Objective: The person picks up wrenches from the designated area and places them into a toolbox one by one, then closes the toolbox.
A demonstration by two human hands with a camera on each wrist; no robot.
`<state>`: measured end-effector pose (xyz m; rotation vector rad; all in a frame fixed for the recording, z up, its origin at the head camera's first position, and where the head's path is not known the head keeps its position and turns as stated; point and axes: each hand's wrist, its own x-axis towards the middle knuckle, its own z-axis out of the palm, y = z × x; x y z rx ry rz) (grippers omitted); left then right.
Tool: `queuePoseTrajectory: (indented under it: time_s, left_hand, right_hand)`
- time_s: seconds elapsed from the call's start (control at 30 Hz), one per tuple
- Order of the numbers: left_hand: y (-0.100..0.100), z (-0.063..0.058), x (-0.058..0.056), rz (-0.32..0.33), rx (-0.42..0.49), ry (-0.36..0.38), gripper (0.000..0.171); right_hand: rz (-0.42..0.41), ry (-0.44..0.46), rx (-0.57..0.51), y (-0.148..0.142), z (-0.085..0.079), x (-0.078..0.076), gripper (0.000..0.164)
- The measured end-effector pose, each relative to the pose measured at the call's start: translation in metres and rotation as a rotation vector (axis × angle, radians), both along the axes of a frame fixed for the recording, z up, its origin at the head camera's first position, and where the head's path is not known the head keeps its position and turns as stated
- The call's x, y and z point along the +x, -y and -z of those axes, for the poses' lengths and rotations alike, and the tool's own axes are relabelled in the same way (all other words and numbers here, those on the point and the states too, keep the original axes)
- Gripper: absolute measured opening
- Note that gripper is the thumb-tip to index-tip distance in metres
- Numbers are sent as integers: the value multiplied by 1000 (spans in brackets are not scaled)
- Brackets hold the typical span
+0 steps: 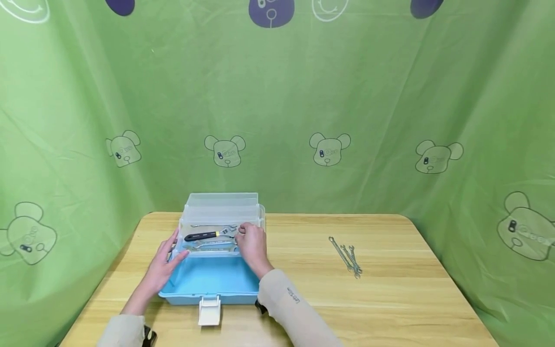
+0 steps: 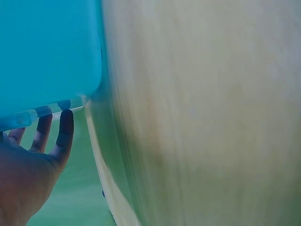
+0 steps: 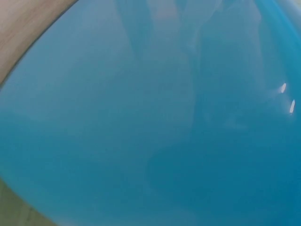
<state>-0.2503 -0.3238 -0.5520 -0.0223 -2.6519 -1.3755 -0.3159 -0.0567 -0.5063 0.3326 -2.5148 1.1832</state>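
A blue toolbox stands lidded-back on the table, a clear tray raised over its rear half. In the tray lie an adjustable wrench with a black handle and several silver wrenches. My left hand holds the left side of the toolbox, thumb over the tray's front corner; in the left wrist view its fingers touch the blue edge. My right hand reaches into the tray's right end, fingers bent, fingertips right at the wrench ends. Whether it pinches one I cannot tell. Blue plastic fills the right wrist view.
Loose silver wrenches lie together on the wooden table, right of the toolbox. A white latch hangs from the toolbox's front. A green curtain with bear drawings encloses the table's back and sides.
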Motion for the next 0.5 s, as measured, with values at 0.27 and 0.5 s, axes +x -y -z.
queuePoseTrajectory:
  time_s: [0.27,0.5]
  left_hand:
    - [0,2,0,4,7,6,77]
    - [1,0,-1,-1,13,8,77]
  right_hand:
    - [-18,25,5,-2,-2,2,23]
    - [-67,62,-15,-7,-6,2,25]
